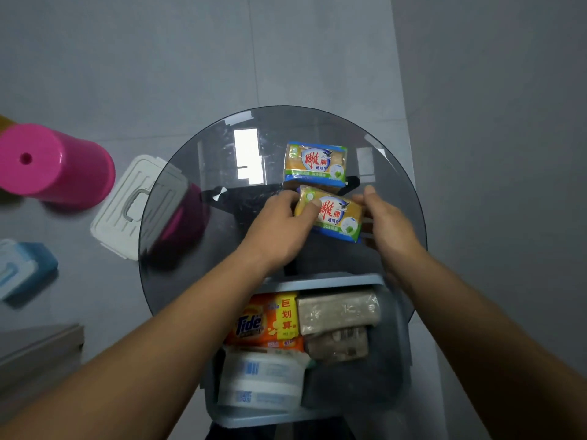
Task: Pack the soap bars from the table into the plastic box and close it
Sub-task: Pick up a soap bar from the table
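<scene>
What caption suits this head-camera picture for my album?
Left hand and right hand grip one wrapped soap bar at the glass table; another bar waits beyond, plastic box partly packed.

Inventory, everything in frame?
yellow soap bar: one, blue-green wrapper, on table
held soap bar: one, same wrapper, between both hands
plastic box: one, grey-blue, open, near edge
Tide pack: one, orange, in box
brown bars: two, in box
white packs: count unclear, in box
glass table: one, dark, round
white lid: one, floor left
pink tub: one, floor left
blue box: one, left edge
left grip: hand, grips held bar's left end
right grip: hand, holds its right end
</scene>
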